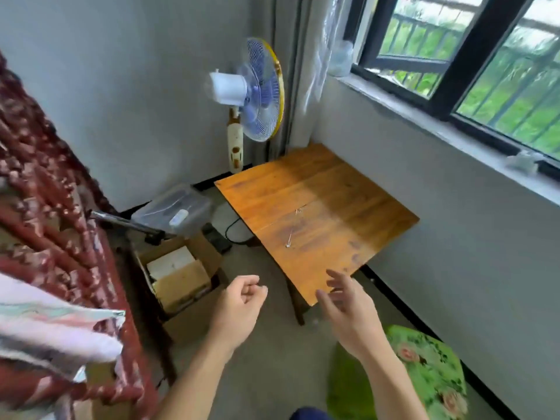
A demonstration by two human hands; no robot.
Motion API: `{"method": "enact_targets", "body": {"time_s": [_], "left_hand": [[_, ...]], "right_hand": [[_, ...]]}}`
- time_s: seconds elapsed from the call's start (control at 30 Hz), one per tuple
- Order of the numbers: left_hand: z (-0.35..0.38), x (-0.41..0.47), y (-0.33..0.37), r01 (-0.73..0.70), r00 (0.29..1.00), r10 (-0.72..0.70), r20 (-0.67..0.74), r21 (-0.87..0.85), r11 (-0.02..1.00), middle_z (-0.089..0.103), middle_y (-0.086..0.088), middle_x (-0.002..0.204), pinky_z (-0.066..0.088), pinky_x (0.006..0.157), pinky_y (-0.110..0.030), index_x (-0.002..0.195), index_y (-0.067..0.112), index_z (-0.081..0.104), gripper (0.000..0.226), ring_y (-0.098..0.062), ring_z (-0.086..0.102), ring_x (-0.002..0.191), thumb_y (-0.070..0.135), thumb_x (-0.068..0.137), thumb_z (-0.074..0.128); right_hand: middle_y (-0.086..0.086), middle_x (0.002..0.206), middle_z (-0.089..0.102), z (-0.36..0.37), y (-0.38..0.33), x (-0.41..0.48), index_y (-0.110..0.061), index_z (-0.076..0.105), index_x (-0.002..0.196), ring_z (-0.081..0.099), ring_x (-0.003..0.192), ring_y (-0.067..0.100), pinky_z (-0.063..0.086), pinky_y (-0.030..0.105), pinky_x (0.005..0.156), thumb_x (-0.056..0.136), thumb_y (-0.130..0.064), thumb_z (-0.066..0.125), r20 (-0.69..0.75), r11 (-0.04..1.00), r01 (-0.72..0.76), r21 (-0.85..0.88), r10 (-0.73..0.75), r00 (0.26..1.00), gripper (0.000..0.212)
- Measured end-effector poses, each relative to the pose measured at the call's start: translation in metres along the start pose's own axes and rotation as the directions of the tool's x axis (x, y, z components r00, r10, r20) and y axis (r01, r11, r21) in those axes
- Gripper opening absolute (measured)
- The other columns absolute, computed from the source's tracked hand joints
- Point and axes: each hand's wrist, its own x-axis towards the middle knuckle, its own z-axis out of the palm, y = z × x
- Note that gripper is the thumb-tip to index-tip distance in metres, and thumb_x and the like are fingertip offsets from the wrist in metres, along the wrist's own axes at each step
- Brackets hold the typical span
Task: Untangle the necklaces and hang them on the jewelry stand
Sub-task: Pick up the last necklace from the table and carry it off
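At far left hangs a red patterned cloth (45, 183). Right of it an open cardboard box (181, 277) sits on the floor, with a clear plastic tub (172, 207) behind it and a fan (257, 89) standing against the wall. The left hand (239, 301) hovers above the floor just short of the wooden surface (348, 201), its fingers (253, 287) loosely curled with nothing visible between them. The necklaces (298, 211) lie near the middle of that surface as a few very fine pale strands with a small bead-like end toward the near side, well apart from both hands. The right hand (348, 304) reaches over the near corner with its fingers spread and relaxed, holding nothing. Beyond it are a green flowered stool (430, 368) and the window (472, 65). No jewelry stand shows anywhere, so the hanging step has no visible target. The chains are so thin that a broad grab would likely bunch them and pull the knot tighter. A sweep of the open palm could slide them off the near edge to the floor. Lifting by one strand alone may snap a link or drag the rest along.
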Motion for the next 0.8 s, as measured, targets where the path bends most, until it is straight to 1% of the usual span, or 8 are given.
{"method": "enact_targets", "body": {"time_s": [0.07,0.2,0.3,0.43,0.53,0.57,0.67,0.8], "left_hand": [[0.012,0.030,0.021,-0.011,0.998,0.009,0.065,0.019,1.000,0.062,0.008,0.104,0.053,0.083,-0.028,0.115,0.029,0.059,0.021,-0.006,0.060,0.096,0.033,0.095,0.060],[0.038,0.087,0.059,-0.101,0.990,0.092,0.111,0.077,0.992,0.061,0.009,0.101,0.047,0.074,-0.019,0.115,0.026,0.059,0.021,-0.001,0.058,0.091,0.034,0.096,0.059],[0.069,0.137,0.074,-0.113,0.987,0.101,0.123,0.095,0.989,0.062,0.011,0.100,0.046,0.071,-0.014,0.113,0.027,0.060,0.019,0.001,0.057,0.090,0.033,0.095,0.060],[0.120,0.202,0.072,-0.026,0.992,0.008,0.126,0.144,0.989,0.060,0.011,0.101,0.042,0.069,-0.011,0.119,0.026,0.058,0.024,0.002,0.056,0.091,0.034,0.096,0.059],[0.148,0.247,0.075,0.075,0.992,-0.092,0.089,0.186,0.980,0.059,0.012,0.105,0.044,0.074,-0.015,0.125,0.024,0.056,0.031,0.002,0.056,0.095,0.035,0.096,0.058],[0.154,0.262,0.078,0.106,0.990,-0.121,0.069,0.197,0.975,0.059,0.013,0.106,0.045,0.075,-0.016,0.127,0.024,0.055,0.033,0.002,0.056,0.096,0.036,0.096,0.058],[0.169,0.302,0.087,0.195,0.981,-0.196,-0.011,0.195,0.961,0.060,0.013,0.108,0.046,0.076,-0.018,0.128,0.026,0.054,0.034,0.006,0.058,0.091,0.037,0.096,0.057],[0.187,0.350,0.082,0.238,0.969,-0.221,-0.112,0.164,0.957,0.061,0.011,0.109,0.051,0.083,-0.025,0.129,0.025,0.054,0.036,0.001,0.059,0.097,0.036,0.096,0.058]], "right_hand": [[-0.010,0.119,0.061,-0.012,0.004,0.022,-0.029,0.050,0.140,0.063,0.098,0.002,0.053,0.027,0.090,0.096,-0.038,0.063,-0.049,0.999,-0.046,0.011,0.046,0.998,0.047],[-0.010,0.118,0.062,-0.036,0.014,0.067,-0.027,0.051,0.139,0.063,0.099,0.000,0.054,0.029,0.089,0.096,-0.038,0.063,-0.135,0.992,-0.102,0.068,0.111,0.985,0.046],[-0.008,0.119,0.062,-0.046,0.035,0.116,-0.025,0.052,0.139,0.062,0.098,0.000,0.053,0.027,0.090,0.097,-0.035,0.063,-0.162,0.988,-0.122,0.095,0.137,0.977,0.045],[-0.005,0.123,0.061,-0.044,0.083,0.199,-0.023,0.050,0.141,0.059,0.094,0.000,0.049,0.023,0.089,0.098,-0.037,0.060,-0.062,0.987,-0.154,0.044,0.156,0.986,0.046],[-0.003,0.128,0.060,-0.048,0.109,0.274,-0.024,0.047,0.143,0.061,0.100,0.008,0.058,0.035,0.086,0.099,-0.039,0.058,0.049,0.984,-0.177,0.006,0.177,0.983,0.047],[-0.003,0.128,0.060,-0.049,0.114,0.296,-0.024,0.047,0.142,0.061,0.102,0.009,0.058,0.034,0.086,0.099,-0.039,0.057,0.084,0.986,-0.169,-0.006,0.169,0.982,0.047],[-0.003,0.130,0.060,-0.049,0.124,0.359,-0.024,0.047,0.142,0.060,0.104,0.009,0.050,0.023,0.088,0.100,-0.040,0.055,0.177,0.993,-0.115,-0.035,0.119,0.977,0.045],[-0.002,0.134,0.059,-0.035,0.139,0.423,-0.025,0.045,0.144,0.061,0.108,0.011,0.053,0.025,0.090,0.102,-0.040,0.052,0.272,0.994,-0.089,-0.064,0.103,0.957,0.046]]}}
